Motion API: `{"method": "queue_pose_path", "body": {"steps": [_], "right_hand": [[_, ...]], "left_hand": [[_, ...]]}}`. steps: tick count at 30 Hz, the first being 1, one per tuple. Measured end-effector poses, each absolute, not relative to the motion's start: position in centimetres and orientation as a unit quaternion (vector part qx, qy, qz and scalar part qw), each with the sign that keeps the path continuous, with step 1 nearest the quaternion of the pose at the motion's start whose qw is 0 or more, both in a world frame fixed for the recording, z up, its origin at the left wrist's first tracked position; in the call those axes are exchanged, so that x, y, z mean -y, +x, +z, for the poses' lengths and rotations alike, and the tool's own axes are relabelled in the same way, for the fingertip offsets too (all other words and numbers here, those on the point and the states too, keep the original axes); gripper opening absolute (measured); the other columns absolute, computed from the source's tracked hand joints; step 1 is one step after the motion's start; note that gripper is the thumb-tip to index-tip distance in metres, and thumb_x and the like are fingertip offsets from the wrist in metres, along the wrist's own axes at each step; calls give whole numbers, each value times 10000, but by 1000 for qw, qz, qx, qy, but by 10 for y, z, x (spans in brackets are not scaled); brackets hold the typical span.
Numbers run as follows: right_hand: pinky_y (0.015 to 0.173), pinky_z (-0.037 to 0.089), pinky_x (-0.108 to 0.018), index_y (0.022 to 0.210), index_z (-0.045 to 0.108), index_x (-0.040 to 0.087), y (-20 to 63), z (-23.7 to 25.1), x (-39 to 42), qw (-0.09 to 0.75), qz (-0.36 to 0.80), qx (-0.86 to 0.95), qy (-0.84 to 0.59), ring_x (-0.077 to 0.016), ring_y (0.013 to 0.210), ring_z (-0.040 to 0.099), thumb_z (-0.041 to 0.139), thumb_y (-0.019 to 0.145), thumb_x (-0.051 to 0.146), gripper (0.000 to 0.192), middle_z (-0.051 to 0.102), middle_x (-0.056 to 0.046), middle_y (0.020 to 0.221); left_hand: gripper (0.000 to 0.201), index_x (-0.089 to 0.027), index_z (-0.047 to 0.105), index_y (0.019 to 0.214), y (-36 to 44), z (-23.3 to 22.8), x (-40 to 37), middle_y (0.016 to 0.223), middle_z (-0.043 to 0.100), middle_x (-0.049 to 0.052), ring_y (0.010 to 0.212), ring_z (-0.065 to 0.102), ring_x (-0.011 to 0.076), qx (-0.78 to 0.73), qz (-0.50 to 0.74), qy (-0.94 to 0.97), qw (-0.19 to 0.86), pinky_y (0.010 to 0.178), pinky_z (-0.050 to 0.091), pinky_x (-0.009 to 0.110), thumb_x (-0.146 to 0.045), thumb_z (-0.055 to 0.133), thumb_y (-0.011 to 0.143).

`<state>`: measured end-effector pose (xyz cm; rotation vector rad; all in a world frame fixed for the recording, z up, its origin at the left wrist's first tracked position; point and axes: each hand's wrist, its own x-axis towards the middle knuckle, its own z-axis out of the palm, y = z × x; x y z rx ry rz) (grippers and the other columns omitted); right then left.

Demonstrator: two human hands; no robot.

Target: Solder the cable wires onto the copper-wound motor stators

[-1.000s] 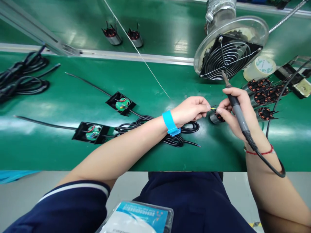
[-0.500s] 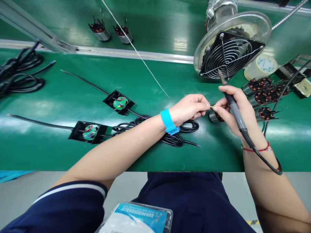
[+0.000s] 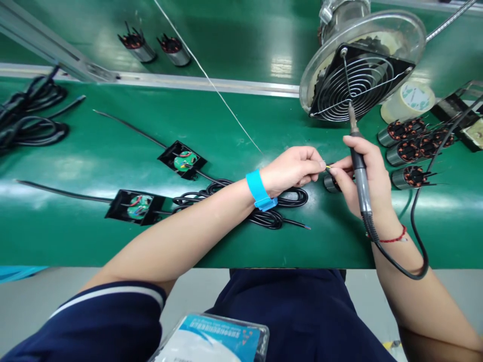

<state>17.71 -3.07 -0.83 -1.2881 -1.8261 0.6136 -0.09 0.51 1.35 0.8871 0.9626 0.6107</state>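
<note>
My left hand (image 3: 296,168), with a blue band at the wrist, pinches a thin yellow wire (image 3: 328,167) between thumb and fingertips. Facing it, my right hand (image 3: 366,176) has its thumb and a fingertip closed at the wire's other end. The same hand carries a soldering iron (image 3: 360,166), its tip pointing up in front of the fan grille. Just under the fingers lies a motor stator (image 3: 331,183), partly hidden by my right hand. Coiled black cable (image 3: 269,218) rests beneath my left wrist.
Two black housings with green circuit boards, one here (image 3: 139,207), lie left. A fan (image 3: 354,85) in a clear hood stands at the back. Several stators (image 3: 405,151) and a tape roll (image 3: 409,100) sit right. Solder wire (image 3: 215,85) hangs down from above.
The soldering iron has swung more upright in my right hand, its tip shifting slightly right. My right wrist has moved a little left. My left hand stays nearly still at the wire.
</note>
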Motion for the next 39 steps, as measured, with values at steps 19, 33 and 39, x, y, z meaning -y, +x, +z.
{"method": "queue_pose_path", "body": {"steps": [19, 33, 39], "right_hand": [[759, 573, -350, 1312, 484, 338, 173, -17, 36, 433, 232, 700, -519, -163, 731, 657, 660, 877, 229, 482, 695, 31, 883], [793, 573, -398, 1322, 465, 329, 172, -22, 36, 417, 213, 729, -500, -181, 781, 646, 609, 893, 211, 468, 654, 3, 933], [805, 561, -372, 1296, 476, 303, 172, -20, 34, 401, 174, 748, -500, -175, 793, 653, 604, 883, 185, 448, 667, 13, 902]], "left_hand": [[250, -137, 494, 659, -1, 13, -6, 515, 503, -54, 365, 341, 0, -447, 284, 402, 746, 364, 204, 136, -36, 542, 882], [250, -138, 488, 663, -1, 13, -6, 511, 494, -55, 367, 338, 3, -446, 287, 414, 740, 364, 196, 146, -19, 529, 879], [252, -140, 487, 665, -1, 14, -7, 505, 487, -59, 365, 329, 5, -452, 283, 413, 738, 365, 182, 152, -17, 525, 882]]}}
